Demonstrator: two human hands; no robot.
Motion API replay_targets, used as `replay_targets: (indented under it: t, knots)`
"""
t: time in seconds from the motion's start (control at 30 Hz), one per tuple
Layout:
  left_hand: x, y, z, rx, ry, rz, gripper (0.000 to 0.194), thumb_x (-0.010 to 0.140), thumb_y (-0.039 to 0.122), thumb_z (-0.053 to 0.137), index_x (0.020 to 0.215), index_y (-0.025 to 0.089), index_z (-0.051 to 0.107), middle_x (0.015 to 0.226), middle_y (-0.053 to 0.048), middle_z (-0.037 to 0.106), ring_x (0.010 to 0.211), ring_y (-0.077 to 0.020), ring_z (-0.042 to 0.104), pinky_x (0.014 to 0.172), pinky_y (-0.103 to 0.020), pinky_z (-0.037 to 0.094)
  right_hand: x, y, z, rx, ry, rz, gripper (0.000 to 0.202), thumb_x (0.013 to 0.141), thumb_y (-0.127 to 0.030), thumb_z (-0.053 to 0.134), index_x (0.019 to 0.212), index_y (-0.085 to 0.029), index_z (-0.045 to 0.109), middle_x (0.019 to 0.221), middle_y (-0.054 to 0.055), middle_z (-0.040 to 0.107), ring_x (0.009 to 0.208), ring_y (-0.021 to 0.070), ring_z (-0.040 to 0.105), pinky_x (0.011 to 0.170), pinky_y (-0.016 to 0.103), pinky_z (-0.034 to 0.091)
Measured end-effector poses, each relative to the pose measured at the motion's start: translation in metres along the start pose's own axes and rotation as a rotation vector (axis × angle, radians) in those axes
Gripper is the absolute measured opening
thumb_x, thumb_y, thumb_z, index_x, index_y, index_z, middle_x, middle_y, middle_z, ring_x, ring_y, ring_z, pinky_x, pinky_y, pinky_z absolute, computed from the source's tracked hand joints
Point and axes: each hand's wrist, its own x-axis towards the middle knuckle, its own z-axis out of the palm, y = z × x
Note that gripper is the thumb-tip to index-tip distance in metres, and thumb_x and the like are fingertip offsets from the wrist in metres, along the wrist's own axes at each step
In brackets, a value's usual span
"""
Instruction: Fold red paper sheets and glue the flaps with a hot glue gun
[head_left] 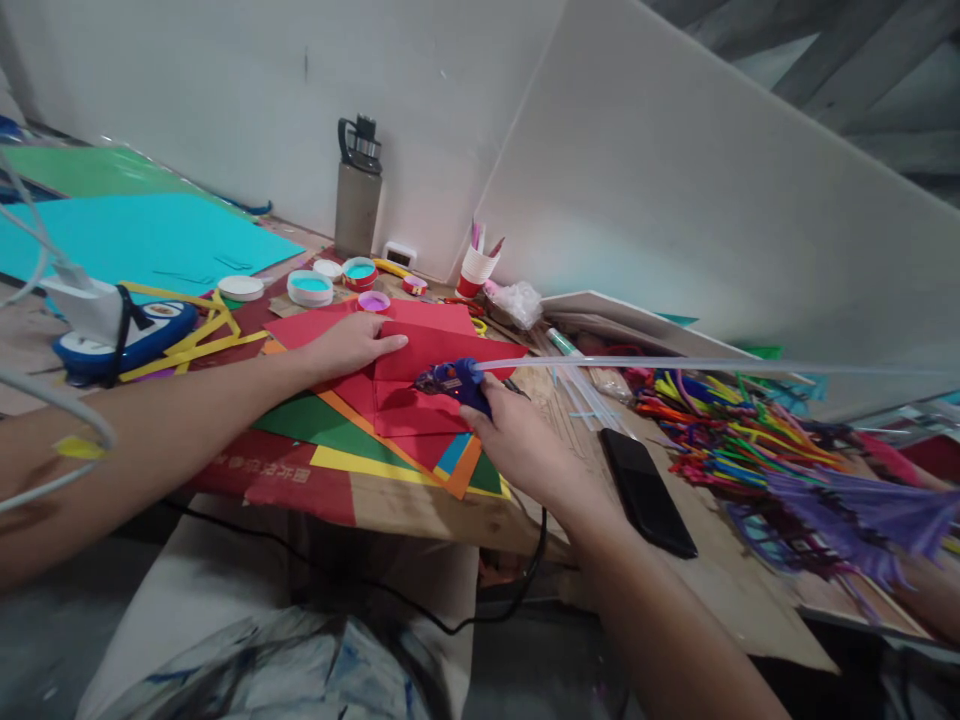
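Red paper (420, 415) lies folded on a stack of coloured sheets, with one panel raised along a crease. My left hand (354, 348) rests on its upper left part, thumb apart from the fingers. A blue glue gun (454, 382) is in my right hand (514, 425), its nozzle pointing left over the red paper near the fold. A long clear glue stick (637, 364) extends from the back of the gun to the right. Green (322, 425) and orange (469, 465) sheets show below the red paper.
A black phone (646, 490) lies right of my right hand. Behind stand a bottle (358, 205), paint pots (310, 290) and a paper cup (475, 272). Pipe cleaners (735, 430) spread at right. A black cable (536, 560) hangs at the front edge. Another person's arm (930, 590) shows far right.
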Motion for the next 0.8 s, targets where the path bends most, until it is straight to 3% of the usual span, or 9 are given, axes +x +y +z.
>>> replay_targets:
  t: [0.27, 0.47, 0.8]
  knots:
    - [-0.001, 0.002, -0.001, -0.013, -0.009, 0.022, 0.036, 0.081, 0.049, 0.046, 0.068, 0.017, 0.057, 0.061, -0.002, 0.058, 0.056, -0.0155, 0.051, 0.052, -0.027, 0.031, 0.006, -0.015, -0.004, -0.001, -0.058, -0.065, 0.021, 0.092, -0.032, 0.045, 0.104, -0.020, 0.057, 0.106, 0.009, 0.066, 0.098, 0.0217, 0.059, 0.079, 0.029, 0.039]
    - [0.002, -0.002, 0.001, -0.024, 0.005, 0.036, 0.038, 0.080, 0.051, 0.047, 0.064, 0.017, 0.056, 0.058, -0.002, 0.056, 0.055, -0.0156, 0.050, 0.052, -0.028, 0.031, 0.014, -0.028, 0.001, 0.052, -0.098, -0.022, 0.015, 0.089, -0.028, 0.047, 0.098, -0.018, 0.055, 0.096, 0.009, 0.067, 0.082, 0.0199, 0.060, 0.064, 0.026, 0.038]
    - [0.005, -0.006, 0.003, -0.014, 0.010, 0.066, 0.039, 0.079, 0.051, 0.047, 0.063, 0.016, 0.053, 0.058, -0.002, 0.054, 0.053, -0.0143, 0.047, 0.050, -0.027, 0.028, 0.015, -0.034, 0.002, 0.051, -0.089, -0.001, 0.015, 0.091, -0.028, 0.045, 0.096, -0.017, 0.054, 0.087, 0.009, 0.067, 0.072, 0.0178, 0.059, 0.058, 0.025, 0.035]
